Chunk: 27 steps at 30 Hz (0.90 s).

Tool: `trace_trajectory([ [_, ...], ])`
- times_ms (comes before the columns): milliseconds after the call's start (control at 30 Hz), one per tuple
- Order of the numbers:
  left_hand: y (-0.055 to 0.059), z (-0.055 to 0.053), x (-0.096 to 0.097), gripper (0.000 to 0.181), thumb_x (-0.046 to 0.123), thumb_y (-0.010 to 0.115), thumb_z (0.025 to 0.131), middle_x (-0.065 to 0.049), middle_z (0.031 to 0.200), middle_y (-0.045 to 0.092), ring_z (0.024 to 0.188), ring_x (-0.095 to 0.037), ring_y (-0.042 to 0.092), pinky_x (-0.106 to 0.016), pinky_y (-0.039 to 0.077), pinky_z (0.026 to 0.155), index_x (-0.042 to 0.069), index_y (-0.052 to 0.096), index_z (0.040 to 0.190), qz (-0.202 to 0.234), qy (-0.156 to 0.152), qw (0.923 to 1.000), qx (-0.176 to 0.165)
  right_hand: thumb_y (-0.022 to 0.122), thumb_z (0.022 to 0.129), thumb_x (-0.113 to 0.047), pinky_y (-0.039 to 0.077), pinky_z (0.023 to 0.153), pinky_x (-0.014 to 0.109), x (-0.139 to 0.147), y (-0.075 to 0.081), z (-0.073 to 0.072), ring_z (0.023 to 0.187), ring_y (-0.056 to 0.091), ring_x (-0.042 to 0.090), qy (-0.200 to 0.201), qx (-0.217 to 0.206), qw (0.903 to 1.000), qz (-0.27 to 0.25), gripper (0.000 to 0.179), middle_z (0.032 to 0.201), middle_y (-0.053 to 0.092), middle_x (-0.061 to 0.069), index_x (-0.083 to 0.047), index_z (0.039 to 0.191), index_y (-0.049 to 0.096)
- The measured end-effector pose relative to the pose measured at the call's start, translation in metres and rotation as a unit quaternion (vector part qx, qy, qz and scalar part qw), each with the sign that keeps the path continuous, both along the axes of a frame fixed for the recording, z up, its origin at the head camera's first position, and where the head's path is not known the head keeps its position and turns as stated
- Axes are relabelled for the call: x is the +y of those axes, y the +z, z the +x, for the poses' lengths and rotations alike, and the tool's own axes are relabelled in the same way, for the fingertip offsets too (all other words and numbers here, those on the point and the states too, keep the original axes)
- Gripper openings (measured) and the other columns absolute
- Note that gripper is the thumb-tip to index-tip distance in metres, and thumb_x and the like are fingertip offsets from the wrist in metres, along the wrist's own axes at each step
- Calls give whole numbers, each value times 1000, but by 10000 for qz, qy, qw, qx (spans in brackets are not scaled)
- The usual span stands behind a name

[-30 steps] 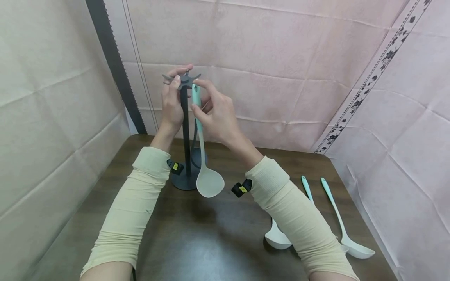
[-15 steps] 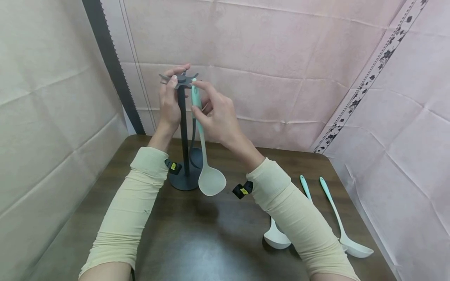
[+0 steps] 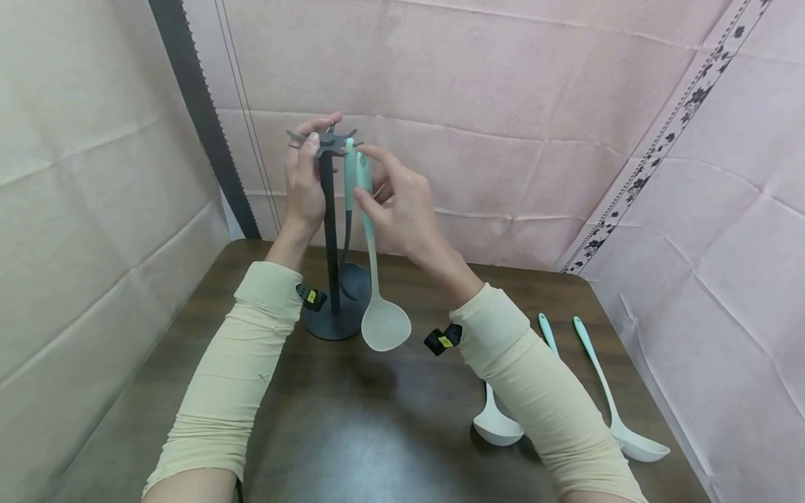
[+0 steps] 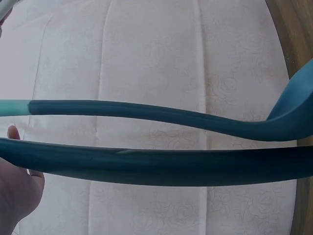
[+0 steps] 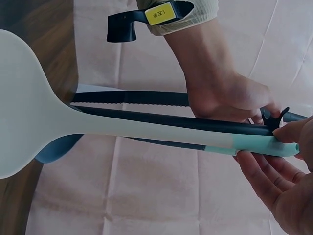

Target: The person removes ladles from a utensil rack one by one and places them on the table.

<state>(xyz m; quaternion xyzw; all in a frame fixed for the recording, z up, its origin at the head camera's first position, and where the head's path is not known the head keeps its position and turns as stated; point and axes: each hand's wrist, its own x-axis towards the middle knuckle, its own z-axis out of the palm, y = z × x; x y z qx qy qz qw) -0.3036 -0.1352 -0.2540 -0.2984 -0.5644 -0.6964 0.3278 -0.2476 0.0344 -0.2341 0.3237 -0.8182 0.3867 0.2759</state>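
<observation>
My left hand point(image 3: 306, 188) grips the top of a dark utensil stand point(image 3: 330, 230), thumb at the front of the hook ring point(image 3: 327, 142) and fingers behind. On one hook hangs a dark utensil with a mint handle point(image 3: 349, 183); its curved dark head point(image 4: 297, 105) shows in the left wrist view. My right hand point(image 3: 402, 202) pinches the mint handle of a white ladle point(image 3: 386, 325) between thumb and fingers. This ladle hangs head down, just right of the dark utensil, with its handle's holed end slightly below the hooks.
Two white utensils with mint handles lie at the right of the brown table point(image 3: 352, 433): a ladle point(image 3: 638, 443) and another white-bowled one point(image 3: 497, 425), partly behind my right sleeve point(image 3: 534, 377). Pale cloth walls point(image 3: 465, 84) stand behind and at both sides.
My right hand has drawn the white ladle a little to the right, away from the stand. The hanging dark utensil's mint handle now shows beside it. My left hand stays on the stand.
</observation>
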Motion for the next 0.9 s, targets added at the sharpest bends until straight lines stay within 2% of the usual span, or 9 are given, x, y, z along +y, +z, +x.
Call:
trace_trajectory([
  [167, -6, -13, -2, 46, 24, 30, 105, -11, 148, 61, 121, -27, 59, -34, 45, 90, 3, 58, 136, 47, -24, 10000, -20, 75, 99, -12, 59, 72, 30, 6, -2, -1, 70, 68, 12, -73, 9, 10000, -51, 53, 86, 70, 4, -11, 149, 57],
  [367, -13, -26, -5, 48, 24, 30, 106, -13, 147, 61, 115, -26, 60, -35, 45, 87, -1, 56, 138, 0, 16, 9998, 207, 74, 99, -12, 59, 72, 30, 14, -5, -1, 70, 69, 13, -111, -26, 9999, -63, 52, 88, 71, 5, -10, 148, 58],
  [667, -12, -25, -5, 47, 26, 32, 105, -8, 146, 63, 124, -32, 58, -36, 47, 86, 5, 60, 135, -25, 21, 9996, 281, 75, 97, -11, 59, 68, 30, 30, -12, -3, 69, 69, 14, -291, -79, 9995, -88, 51, 87, 71, 5, -9, 146, 60],
  [900, -13, -24, -4, 45, 27, 33, 106, -6, 145, 64, 129, -30, 57, -35, 47, 85, 8, 62, 134, 41, 4, 9995, 303, 77, 96, -12, 57, 66, 31, 41, -17, -4, 68, 69, 16, -429, -100, 9990, -73, 52, 87, 71, 6, -9, 145, 60],
])
